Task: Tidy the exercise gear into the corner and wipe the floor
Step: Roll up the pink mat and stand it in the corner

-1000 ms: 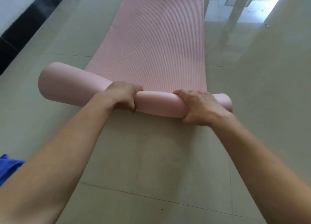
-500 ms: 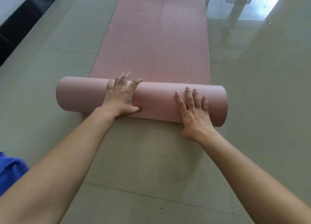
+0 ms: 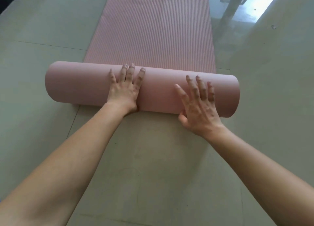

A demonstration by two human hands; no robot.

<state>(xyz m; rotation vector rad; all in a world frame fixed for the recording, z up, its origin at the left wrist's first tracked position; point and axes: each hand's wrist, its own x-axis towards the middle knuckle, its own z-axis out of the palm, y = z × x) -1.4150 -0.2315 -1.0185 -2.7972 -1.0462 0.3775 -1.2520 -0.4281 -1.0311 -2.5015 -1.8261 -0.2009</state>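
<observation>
A pink exercise mat (image 3: 153, 30) lies on the tiled floor, its ribbed flat part stretching away from me. Its near end is wound into a thick smooth roll (image 3: 81, 85) lying across the view. My left hand (image 3: 126, 88) rests flat on the roll's middle with the fingers spread over the top. My right hand (image 3: 199, 103) presses flat on the roll's right part, fingers apart. Neither hand grips the roll; both palms lie against it.
Pale glossy floor tiles (image 3: 153, 175) surround the mat. At the far right, metal legs (image 3: 232, 6) stand by a bright patch of light. A dark skirting strip (image 3: 6, 6) shows at the far left corner.
Both hands went from gripping the roll to lying flat and open on it. The roll grew thicker and evener and moved away from me along the mat.
</observation>
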